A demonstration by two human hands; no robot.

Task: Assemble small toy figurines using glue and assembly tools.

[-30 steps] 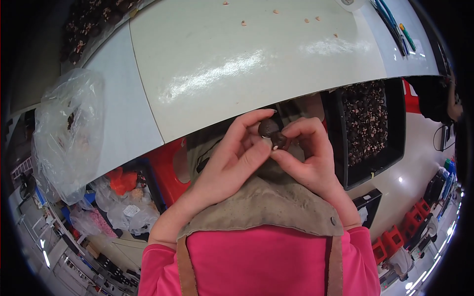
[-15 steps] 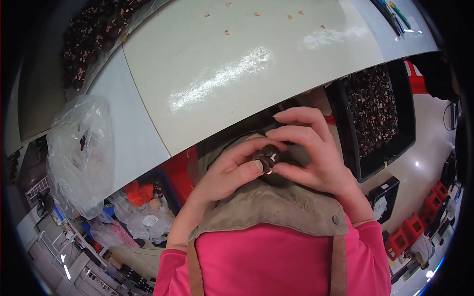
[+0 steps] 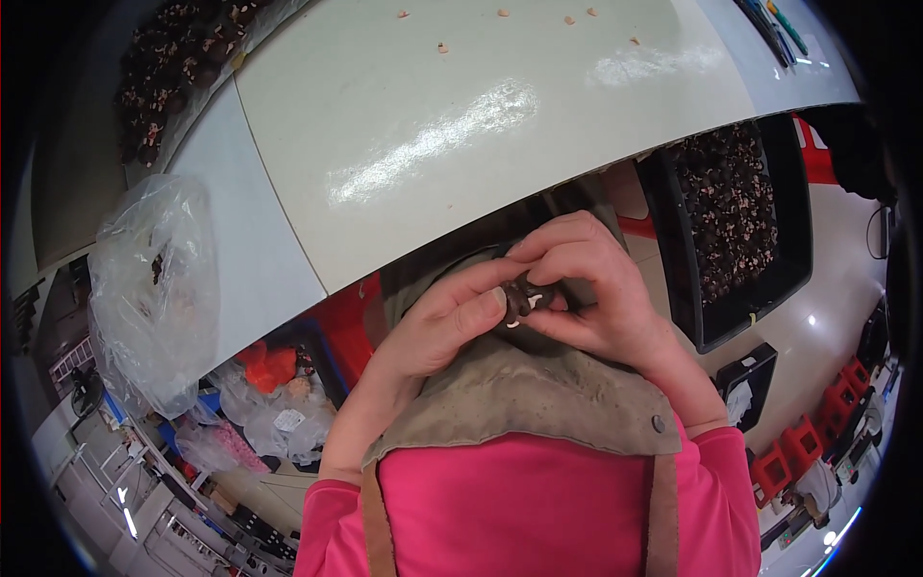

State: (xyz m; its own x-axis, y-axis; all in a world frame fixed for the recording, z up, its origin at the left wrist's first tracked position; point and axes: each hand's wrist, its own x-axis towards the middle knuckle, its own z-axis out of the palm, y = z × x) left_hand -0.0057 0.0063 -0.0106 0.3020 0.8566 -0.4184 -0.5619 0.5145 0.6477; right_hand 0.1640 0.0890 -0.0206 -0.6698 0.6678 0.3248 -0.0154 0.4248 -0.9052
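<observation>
Both my hands meet just below the edge of the pale table (image 3: 461,125), above my grey apron (image 3: 519,394). My left hand (image 3: 437,322) pinches a small dark brown piece (image 3: 519,300) with thumb and fingers. My right hand (image 3: 586,288) curls over the same piece from the right, its fingers closed around it. A small white spot shows on the piece's underside. Most of the piece is hidden by my fingers.
A black tray (image 3: 735,216) full of small dark brown pieces stands at my right. A clear plastic bag (image 3: 154,288) sits on the table's left end. More dark pieces (image 3: 173,58) lie at the far left. Several tiny tan bits (image 3: 500,14) dot the far tabletop. Red crates (image 3: 803,447) stand below.
My hands with the small piece have come lower and closer to my body, away from the table edge. The right fingers have closed further over the piece.
</observation>
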